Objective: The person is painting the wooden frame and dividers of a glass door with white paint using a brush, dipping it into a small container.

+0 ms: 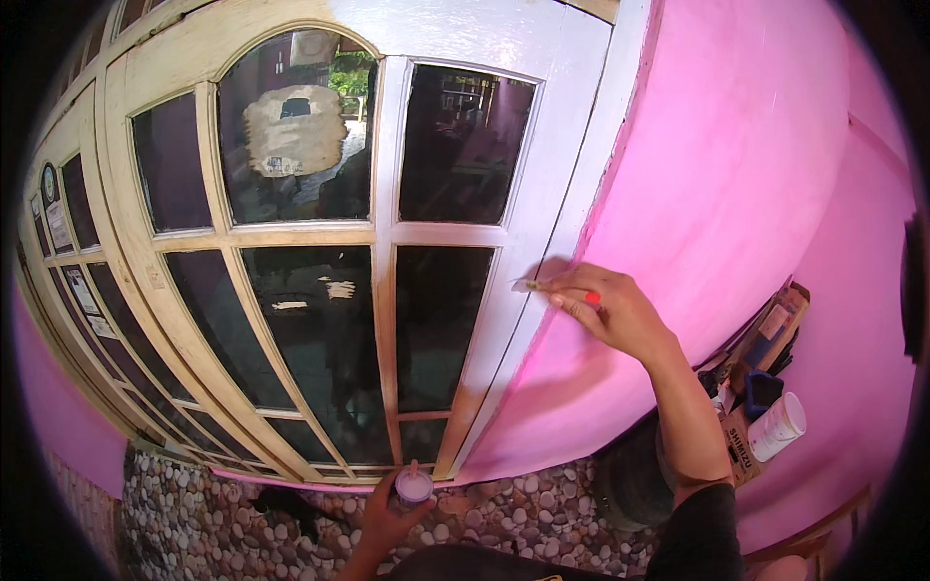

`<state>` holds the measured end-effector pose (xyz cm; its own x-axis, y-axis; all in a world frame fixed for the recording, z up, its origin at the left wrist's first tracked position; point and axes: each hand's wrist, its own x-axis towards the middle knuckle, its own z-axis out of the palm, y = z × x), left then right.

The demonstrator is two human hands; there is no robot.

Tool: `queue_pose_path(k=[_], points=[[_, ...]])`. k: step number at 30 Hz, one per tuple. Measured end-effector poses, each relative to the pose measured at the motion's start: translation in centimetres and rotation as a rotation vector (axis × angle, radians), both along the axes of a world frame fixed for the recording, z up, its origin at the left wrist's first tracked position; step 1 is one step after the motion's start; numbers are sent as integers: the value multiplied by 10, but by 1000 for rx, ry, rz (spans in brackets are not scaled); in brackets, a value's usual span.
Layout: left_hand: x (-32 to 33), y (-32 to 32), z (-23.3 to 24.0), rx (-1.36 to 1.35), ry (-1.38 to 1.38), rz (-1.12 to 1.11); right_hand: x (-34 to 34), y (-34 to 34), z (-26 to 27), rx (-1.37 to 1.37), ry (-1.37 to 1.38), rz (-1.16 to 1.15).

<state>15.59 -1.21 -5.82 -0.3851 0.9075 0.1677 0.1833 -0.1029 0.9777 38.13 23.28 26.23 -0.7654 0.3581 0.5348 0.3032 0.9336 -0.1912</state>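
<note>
My right hand [614,312] grips a small paintbrush [524,285], its bristles at the right stile of a wooden glass-paned door [556,116]. A red spot, perhaps the handle's end, shows between the fingers. Whether the bristles touch the wood I cannot tell. White paint covers the door's upper right, while the left side and the lower right are bare or yellowish. Low before me, my left hand [389,519] holds a small plastic cup [415,497] of whitish paint. A flat stick [413,468] stands in the cup.
A black cat [287,506] is on the pebble-patterned floor [232,545] below the door. Right of the door runs a pink wall [697,167]. A dark bin [632,483], a cardboard box [740,447] and a white tub [777,426] stand by my right arm.
</note>
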Motion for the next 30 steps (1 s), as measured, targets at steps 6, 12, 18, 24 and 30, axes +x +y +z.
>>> queue_pose_path(k=[6, 12, 18, 24, 30], points=[[-5, 1, -15, 11, 101, -30, 14, 11, 20, 320, 275, -56], [0, -5, -22, 41, 93, 20, 3, -1, -15, -14, -31, -1], [-2, -6, -12, 66, 137, 24, 15, 14, -10, 136, 219, 3], [-10, -14, -12, 74, 103, 20, 15, -16, -37, 65, 685, -109], [-22, -25, 2, -33, -38, 5, -6, -69, -160, -399, 721, -174]])
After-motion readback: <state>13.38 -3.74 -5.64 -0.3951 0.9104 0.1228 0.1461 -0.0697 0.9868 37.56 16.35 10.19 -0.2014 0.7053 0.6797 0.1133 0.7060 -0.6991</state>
